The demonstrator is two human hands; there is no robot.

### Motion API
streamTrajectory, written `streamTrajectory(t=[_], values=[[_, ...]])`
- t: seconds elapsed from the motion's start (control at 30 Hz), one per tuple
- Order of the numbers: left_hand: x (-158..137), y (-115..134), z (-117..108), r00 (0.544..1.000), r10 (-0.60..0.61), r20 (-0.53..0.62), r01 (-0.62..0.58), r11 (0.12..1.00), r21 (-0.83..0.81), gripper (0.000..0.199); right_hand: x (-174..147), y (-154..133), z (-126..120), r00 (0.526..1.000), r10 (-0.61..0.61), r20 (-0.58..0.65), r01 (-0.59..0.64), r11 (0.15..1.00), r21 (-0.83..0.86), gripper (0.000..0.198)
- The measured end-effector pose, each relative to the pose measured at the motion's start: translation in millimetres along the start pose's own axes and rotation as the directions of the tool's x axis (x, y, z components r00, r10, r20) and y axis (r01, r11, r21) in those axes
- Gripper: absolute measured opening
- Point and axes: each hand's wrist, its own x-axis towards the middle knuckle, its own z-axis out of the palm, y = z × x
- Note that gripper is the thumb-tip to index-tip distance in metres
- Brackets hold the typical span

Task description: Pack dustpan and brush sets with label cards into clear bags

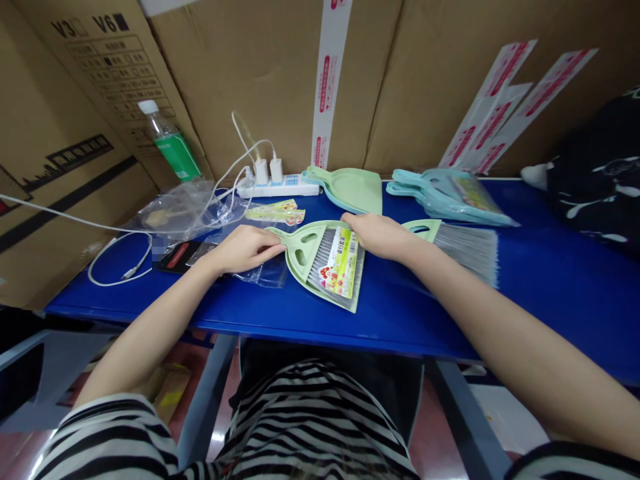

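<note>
A light green dustpan [356, 303] lies on the blue table with a small green hand brush [303, 252] nested in it, grey bristles pointing right. A yellow-green printed label card [340, 270] covers part of the bristles. My left hand [249, 249] is closed, pinching the handle end of the set at its left. My right hand [374, 235] grips the far right edge of the dustpan, fingertips partly hidden beside the card. Right of it, partly behind my forearm, lies another green brush [470, 250] with grey bristles.
Behind are stacked green and blue dustpans [357, 189] and a bagged blue set [445, 193]. A power strip [285, 185] with chargers, loose label cards [275, 211], clear plastic bags [185, 207], a dark phone-like object [183, 257] and a bottle [173, 147] stand left. Cardboard [250, 73] walls the back.
</note>
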Motion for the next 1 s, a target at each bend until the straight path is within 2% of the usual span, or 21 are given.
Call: streamTrajectory(t=[0.37,1.0], values=[[-0.2,1.2,-2.0,0.999,-0.044,-0.004,0.044,0.999,0.032,0.057,-0.2,0.8,-0.3,1.0,0.016,0.014,-0.016,1.0,0.023,0.031],[-0.9,-0.8,-0.7,0.999,-0.027,-0.028,0.028,0.998,0.054,0.058,-1.0,0.3,-0.5,1.0,0.016,0.017,-0.016,0.999,0.03,0.032]])
